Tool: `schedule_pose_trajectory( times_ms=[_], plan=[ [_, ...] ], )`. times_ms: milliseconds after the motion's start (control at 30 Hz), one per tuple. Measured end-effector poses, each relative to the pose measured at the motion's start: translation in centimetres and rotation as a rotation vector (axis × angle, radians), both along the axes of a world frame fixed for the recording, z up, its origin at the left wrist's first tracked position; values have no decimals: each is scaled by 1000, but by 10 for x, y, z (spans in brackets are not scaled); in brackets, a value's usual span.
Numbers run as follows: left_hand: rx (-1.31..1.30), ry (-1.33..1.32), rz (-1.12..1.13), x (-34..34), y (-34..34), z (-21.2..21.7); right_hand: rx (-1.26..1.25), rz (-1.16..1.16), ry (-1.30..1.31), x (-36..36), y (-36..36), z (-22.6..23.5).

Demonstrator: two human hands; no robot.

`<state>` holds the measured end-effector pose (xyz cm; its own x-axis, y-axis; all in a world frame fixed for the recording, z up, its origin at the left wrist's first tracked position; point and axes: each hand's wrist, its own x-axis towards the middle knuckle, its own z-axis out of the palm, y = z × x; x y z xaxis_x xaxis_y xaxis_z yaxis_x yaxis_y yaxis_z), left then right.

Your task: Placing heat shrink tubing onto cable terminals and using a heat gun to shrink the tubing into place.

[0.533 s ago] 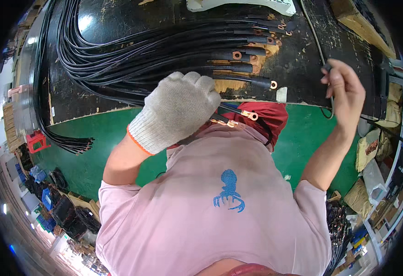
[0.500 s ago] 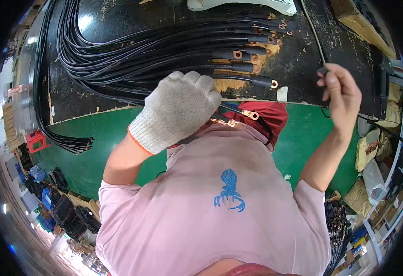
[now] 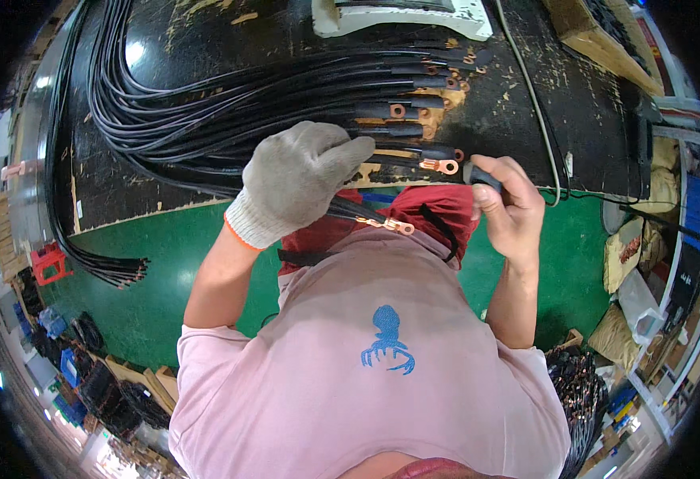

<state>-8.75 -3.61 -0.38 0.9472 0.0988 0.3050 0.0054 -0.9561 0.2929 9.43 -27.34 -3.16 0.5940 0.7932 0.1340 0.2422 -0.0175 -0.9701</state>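
My left hand, in a grey knitted glove, is closed around black cables. One held cable points right, its copper ring lug just left of my bare right hand. That hand pinches a short black sleeve between thumb and fingers, apart from the lug or barely reaching it. Below the glove, more cable ends with copper lugs hang over my lap at the table edge. A thick bundle of black cables curves across the table, several ends carrying black sleeves and copper lugs.
The worn black table bears a white, frame-like object at the back and a wooden box at the far right. A grey cord crosses its right side. Loose cable ends hang at left by a red stool.
My right hand has moved left, bringing the black sleeve close to a copper lug. The glove has turned, and one lugged cable is now raised toward the right hand.
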Motion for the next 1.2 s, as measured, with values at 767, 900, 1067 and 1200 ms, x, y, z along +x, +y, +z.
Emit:
schedule_pose_trajectory(
  times_ms=[767,900,1067,1200],
  plan=[
    [-88,-28,-79,3,12,-9,-74,192,-422,-8,45,7],
    [-78,-25,-87,2,13,-7,-209,227,99,-9,38,12],
    [-86,-28,-93,4,12,-7,-240,195,203,-12,41,14],
    [-146,-77,-99,4,15,-12,31,287,-630,-5,53,7]
  ],
)
